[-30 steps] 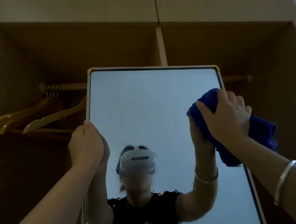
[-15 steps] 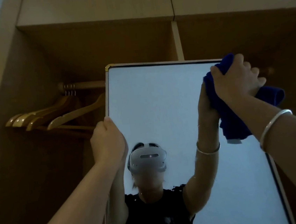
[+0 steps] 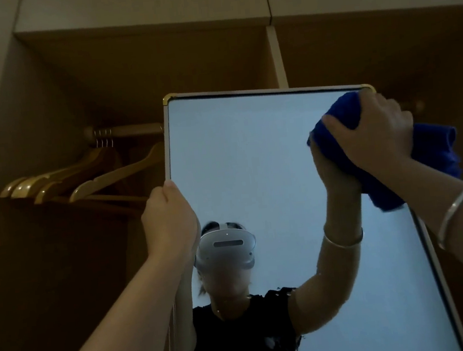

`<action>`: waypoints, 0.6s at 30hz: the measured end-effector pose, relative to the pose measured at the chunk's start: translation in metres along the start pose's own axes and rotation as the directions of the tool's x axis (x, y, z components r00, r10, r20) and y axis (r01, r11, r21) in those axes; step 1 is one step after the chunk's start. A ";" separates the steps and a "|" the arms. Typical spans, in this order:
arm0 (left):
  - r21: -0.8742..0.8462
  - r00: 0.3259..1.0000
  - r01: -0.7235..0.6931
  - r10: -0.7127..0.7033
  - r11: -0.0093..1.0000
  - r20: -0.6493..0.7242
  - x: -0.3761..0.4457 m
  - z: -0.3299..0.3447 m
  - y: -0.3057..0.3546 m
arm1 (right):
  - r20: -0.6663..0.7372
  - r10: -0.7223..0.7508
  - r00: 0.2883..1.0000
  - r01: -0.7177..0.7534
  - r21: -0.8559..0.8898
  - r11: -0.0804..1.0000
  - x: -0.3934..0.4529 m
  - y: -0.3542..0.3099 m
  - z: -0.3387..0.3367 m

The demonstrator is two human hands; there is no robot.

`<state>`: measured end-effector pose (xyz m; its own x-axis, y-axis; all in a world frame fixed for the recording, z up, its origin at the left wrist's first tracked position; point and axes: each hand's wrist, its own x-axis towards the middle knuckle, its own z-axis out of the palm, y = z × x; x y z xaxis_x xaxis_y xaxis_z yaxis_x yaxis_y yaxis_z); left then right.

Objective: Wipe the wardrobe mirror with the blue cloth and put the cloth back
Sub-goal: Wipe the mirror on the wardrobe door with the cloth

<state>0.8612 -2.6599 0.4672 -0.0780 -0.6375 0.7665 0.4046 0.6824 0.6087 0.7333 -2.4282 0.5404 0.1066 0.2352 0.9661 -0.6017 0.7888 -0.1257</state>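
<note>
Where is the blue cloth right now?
In the head view, the blue cloth is bunched in the right hand, against the mirror near its top right corner.

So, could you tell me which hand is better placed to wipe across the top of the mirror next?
The right hand: it already grips the blue cloth against the mirror near its top right corner. The left hand holds the mirror's left edge, probably steadying it.

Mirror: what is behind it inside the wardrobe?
Behind the mirror a wooden rail crosses the wardrobe, with wooden hangers on its left part. The rail's middle stretch is covered by the mirror, so anything hanging there cannot be seen.
</note>
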 end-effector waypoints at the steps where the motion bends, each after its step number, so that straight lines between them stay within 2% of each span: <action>1: 0.000 1.000 -0.007 0.007 1.000 -0.003 -0.001 0.000 0.000 | -0.003 0.143 0.990 -0.143 -0.034 0.989 0.005 -0.008 0.003; 3: 0.003 1.000 -0.021 0.021 1.000 -0.010 -0.002 0.000 -0.001 | -0.008 0.337 0.941 -0.337 -0.046 0.940 0.013 -0.027 0.006; 5: 0.013 1.000 -0.026 0.026 1.000 -0.013 -0.002 0.001 -0.002 | -0.008 0.355 0.935 -0.355 -0.044 0.934 0.013 -0.050 0.008; 6: 0.016 1.000 -0.025 0.025 1.000 -0.012 -0.001 0.001 -0.003 | -0.004 0.298 0.955 -0.298 -0.035 0.954 0.010 -0.064 0.009; 8: 0.009 1.000 -0.013 0.013 1.000 -0.006 0.000 0.001 -0.003 | -0.006 0.093 0.996 -0.093 0.019 0.996 -0.007 -0.091 0.013; 10: 0.005 1.000 -0.006 0.006 1.000 0.008 0.002 -0.001 -0.003 | -0.058 -0.151 0.987 0.155 0.069 0.985 -0.029 -0.110 0.018; 12: 0.007 1.000 0.006 -0.007 1.000 0.026 0.003 -0.002 -0.002 | -0.086 -0.351 0.933 0.359 0.110 0.927 -0.043 -0.108 0.014; 15: -0.002 0.999 0.016 -0.016 1.000 0.044 0.003 -0.002 -0.002 | 0.035 -0.617 0.786 0.607 0.148 0.781 -0.043 -0.078 0.004; 16: -0.004 0.999 0.013 -0.013 1.000 0.044 0.003 -0.003 -0.002 | 0.073 -0.666 0.742 0.653 0.144 0.743 -0.040 -0.066 0.000; 17: -0.011 0.999 0.007 -0.007 1.000 0.045 0.002 -0.003 -0.003 | 0.099 -0.679 0.728 0.667 0.130 0.734 -0.035 -0.054 -0.002; 18: -0.025 0.999 0.005 -0.004 1.000 0.043 0.002 -0.003 -0.003 | 0.103 -0.649 0.754 0.640 0.108 0.761 -0.031 -0.045 -0.003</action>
<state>0.8627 -2.6643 0.4661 -0.1188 -0.6246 0.7719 0.4271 0.6697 0.6076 0.7595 -2.4687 0.5155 0.3894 -0.3926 0.8332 -0.4750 0.6894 0.5469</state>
